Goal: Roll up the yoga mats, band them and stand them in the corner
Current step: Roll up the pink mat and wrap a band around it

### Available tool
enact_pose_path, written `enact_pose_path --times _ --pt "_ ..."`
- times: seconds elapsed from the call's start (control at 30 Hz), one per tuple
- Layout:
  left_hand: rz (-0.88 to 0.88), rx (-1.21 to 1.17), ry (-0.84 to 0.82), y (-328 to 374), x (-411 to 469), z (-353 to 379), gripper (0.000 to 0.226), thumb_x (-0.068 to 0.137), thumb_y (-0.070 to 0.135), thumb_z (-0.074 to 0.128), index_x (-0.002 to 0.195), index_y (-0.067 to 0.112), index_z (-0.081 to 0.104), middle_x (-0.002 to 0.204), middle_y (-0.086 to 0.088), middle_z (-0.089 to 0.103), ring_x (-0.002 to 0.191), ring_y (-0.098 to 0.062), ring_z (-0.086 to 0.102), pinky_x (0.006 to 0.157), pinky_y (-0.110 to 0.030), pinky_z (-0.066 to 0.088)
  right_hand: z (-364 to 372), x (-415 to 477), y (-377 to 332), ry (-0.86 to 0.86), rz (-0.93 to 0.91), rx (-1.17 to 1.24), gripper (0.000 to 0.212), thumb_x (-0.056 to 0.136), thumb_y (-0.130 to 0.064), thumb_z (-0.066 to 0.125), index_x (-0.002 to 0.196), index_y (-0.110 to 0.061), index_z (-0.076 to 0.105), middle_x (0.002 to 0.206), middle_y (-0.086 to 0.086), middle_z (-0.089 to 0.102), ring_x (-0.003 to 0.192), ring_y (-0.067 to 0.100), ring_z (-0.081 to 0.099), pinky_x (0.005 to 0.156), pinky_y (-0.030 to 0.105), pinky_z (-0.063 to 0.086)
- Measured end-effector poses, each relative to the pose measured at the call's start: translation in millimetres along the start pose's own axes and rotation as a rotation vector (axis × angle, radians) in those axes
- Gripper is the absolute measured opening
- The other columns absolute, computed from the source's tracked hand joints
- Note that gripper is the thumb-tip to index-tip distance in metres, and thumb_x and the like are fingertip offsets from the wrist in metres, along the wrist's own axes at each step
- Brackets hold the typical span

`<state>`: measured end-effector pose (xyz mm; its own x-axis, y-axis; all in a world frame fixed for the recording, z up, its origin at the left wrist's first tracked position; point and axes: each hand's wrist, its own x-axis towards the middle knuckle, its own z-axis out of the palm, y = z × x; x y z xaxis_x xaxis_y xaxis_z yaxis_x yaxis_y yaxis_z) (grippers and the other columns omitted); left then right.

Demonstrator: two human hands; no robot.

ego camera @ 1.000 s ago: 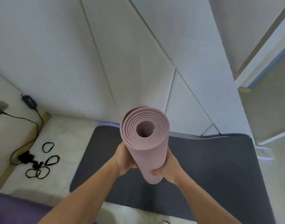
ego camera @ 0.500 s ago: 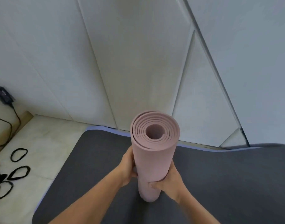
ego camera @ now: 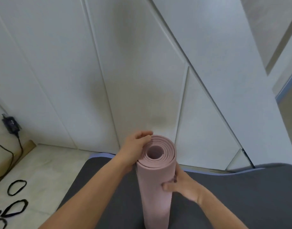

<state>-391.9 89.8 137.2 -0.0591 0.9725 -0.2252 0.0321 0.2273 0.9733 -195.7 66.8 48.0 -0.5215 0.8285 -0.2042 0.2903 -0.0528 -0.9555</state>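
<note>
Upright, pink rolled mat [ego camera: 156,187], base cut off, both hands' fingers [ego camera: 166,186] curled around it.

The pale tiled floor [ego camera: 47,164] carries a dark grey mat [ego camera: 224,195] spread flat before the wall, with black bands [ego camera: 17,187] and a cable [ego camera: 9,156] lying at its left.

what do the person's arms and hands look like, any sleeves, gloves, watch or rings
Both forearms are bare as far as the frame shows: no sleeves in view. The left hand and right hand wear no gloves, and no watch, bracelet or ring shows on the visible sides. Fingernails are too blurred to judge.
</note>
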Motion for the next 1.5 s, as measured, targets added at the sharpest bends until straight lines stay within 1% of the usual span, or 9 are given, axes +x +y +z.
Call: enact_pose_path --times 0.13,0.23,0.37,0.6,0.77,0.87,0.97,1.23,1.5 --pt "0.011 0.032 -0.019 -2.2 -3.0 3.9 0.024 0.101 0.014 0.055 0.123 0.011 0.064 0.108 -0.007 0.073 0.099 -0.021 0.071 0.091 -0.036 0.057 -29.6 13.9 -100.4 0.218 -0.207 -0.07 0.092 0.069 -0.089 0.055 0.148 -0.058 0.021 0.153 -0.033 0.029 0.147 -0.003 0.024 0.114 0.022 0.028" --pt "0.023 -0.013 -0.052 -5.7 -1.9 7.2 0.021 0.103 0.017 0.052 0.118 0.014 0.066 0.106 -0.006 0.075 0.098 -0.019 0.072 0.087 -0.032 0.057 -12.8 10.1 -121.2 0.23 -0.251 -0.574 0.066 0.099 -0.064 0.03 0.159 -0.04 0.016 0.164 -0.026 0.012 0.148 -0.009 0.009 0.122 0.025 0.016" --pt "-0.009 -0.127 -0.074 -10.8 -1.9 11.4 0.023 0.106 0.02 0.046 0.114 0.018 0.067 0.105 -0.003 0.075 0.095 -0.012 0.073 0.076 -0.021 0.056 0.1 20.2 -102.3 0.197 -0.141 -0.991 0.062 0.104 -0.052 0.031 0.161 -0.033 0.014 0.166 -0.019 0.01 0.151 -0.001 0.007 0.125 0.032 0.015" --pt "-0.059 -0.14 -0.007 -13.1 1.2 7.2 0.028 0.104 0.018 0.047 0.127 0.013 0.063 0.112 -0.007 0.071 0.103 -0.02 0.069 0.092 -0.035 0.057 -2.6 14.3 -94.9 0.279 -0.117 -0.69 0.091 0.08 -0.08 0.037 0.156 -0.031 0.03 0.156 -0.019 0.036 0.14 0.001 0.036 0.118 0.03 0.029" --pt "-0.056 -0.176 0.084 -15.0 3.1 -3.6 0.024 0.103 0.014 0.048 0.118 0.011 0.067 0.102 -0.008 0.074 0.095 -0.021 0.072 0.085 -0.035 0.059 -0.6 6.3 -46.8 0.314 -0.158 0.178 0.1 0.065 -0.082 0.068 0.147 -0.031 0.042 0.144 -0.014 0.055 0.134 0.01 0.051 0.114 0.044 0.041" --pt "-0.056 -0.226 0.101 -14.7 4.7 -9.9 0.023 0.105 0.012 0.046 0.113 0.012 0.067 0.098 -0.008 0.074 0.088 -0.019 0.072 0.075 -0.028 0.059 29.5 -0.3 -6.1 0.196 -0.122 0.11 0.117 0.055 -0.059 0.091 0.151 -0.03 0.03 0.147 -0.012 0.05 0.137 0.012 0.047 0.107 0.032 0.046" --pt "-0.071 -0.25 0.087 -16.2 9.3 -13.7 0.023 0.105 0.013 0.046 0.111 0.012 0.068 0.095 -0.008 0.075 0.087 -0.021 0.072 0.078 -0.033 0.06 40.7 18.8 18.8 0.256 -0.094 0.014 0.119 0.048 -0.031 0.101 0.146 -0.032 0.034 0.141 -0.006 0.054 0.132 0.017 0.052 0.108 0.047 0.047" --pt "-0.033 -0.18 -0.06 -22.4 14.1 -35.0 0.041 0.084 -0.004 0.072 0.121 0.008 0.061 0.108 -0.019 0.071 0.086 -0.026 0.073 0.075 -0.033 0.059 44.1 35.5 22.2 0.297 -0.063 -0.109 0.121 0.044 -0.048 0.101 0.144 -0.04 0.033 0.138 -0.014 0.054 0.129 0.013 0.052 0.106 0.046 0.049" --pt "-0.119 -0.138 0.035 -2.9 0.2 -35.7 0.052 0.074 -0.019 0.059 0.114 0.013 0.067 0.106 -0.019 0.07 0.084 -0.031 0.074 0.07 -0.04 0.062 44.1 25.5 -5.7 0.264 0.003 -0.132 0.12 0.045 -0.04 0.101 0.143 -0.041 0.032 0.136 -0.02 0.054 0.128 0.005 0.052 0.107 0.035 0.048"
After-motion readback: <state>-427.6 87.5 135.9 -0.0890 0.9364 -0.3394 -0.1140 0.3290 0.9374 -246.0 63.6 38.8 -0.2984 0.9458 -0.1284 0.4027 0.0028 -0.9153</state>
